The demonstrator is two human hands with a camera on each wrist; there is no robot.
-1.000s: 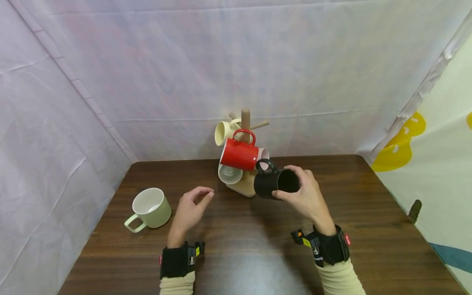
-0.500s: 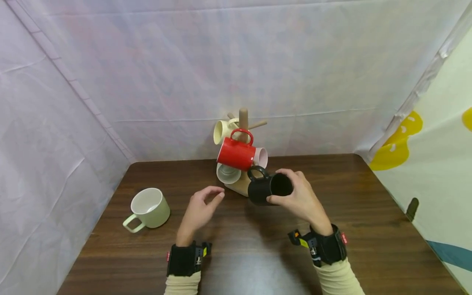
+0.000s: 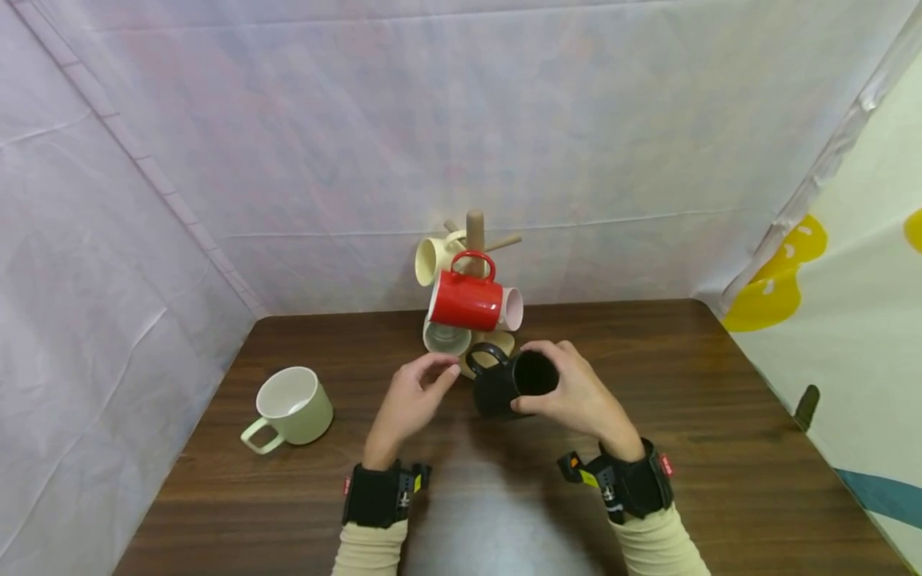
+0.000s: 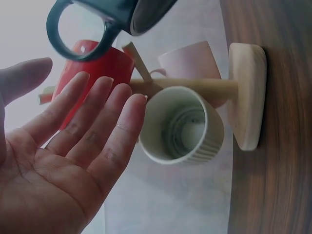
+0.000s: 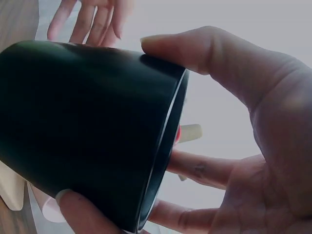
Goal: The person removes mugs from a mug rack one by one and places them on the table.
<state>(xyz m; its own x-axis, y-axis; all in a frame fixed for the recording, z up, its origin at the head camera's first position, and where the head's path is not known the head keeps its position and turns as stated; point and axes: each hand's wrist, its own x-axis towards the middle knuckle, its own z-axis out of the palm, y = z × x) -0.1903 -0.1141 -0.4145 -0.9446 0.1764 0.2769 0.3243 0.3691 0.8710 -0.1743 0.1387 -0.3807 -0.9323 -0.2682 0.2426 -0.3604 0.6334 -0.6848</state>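
Note:
My right hand (image 3: 579, 404) grips a black mug (image 3: 495, 392) near its rim, the mug tilted sideways with its handle up and to the left. In the right wrist view, thumb and fingers span the black mug (image 5: 87, 126). My left hand (image 3: 414, 404) is beside the handle, fingers relaxed and holding nothing; the left wrist view shows the left palm (image 4: 53, 180) below the dark handle (image 4: 53, 29). Behind them a wooden rack (image 3: 475, 228) bears a red mug (image 3: 467, 302), a cream mug (image 3: 434, 258), a pink mug (image 3: 512, 310) and a ribbed whitish cup (image 4: 214, 131).
A pale green mug (image 3: 297, 412) stands upright on the left of the brown table (image 3: 490, 512), its handle toward the front left. White cloth (image 3: 346, 144) hangs behind the table. One wooden peg (image 3: 504, 243) of the rack points right, bare.
The right hand has carried the black mug left and toward the table's front. The left hand has moved right and slightly forward, close to the mug's handle.

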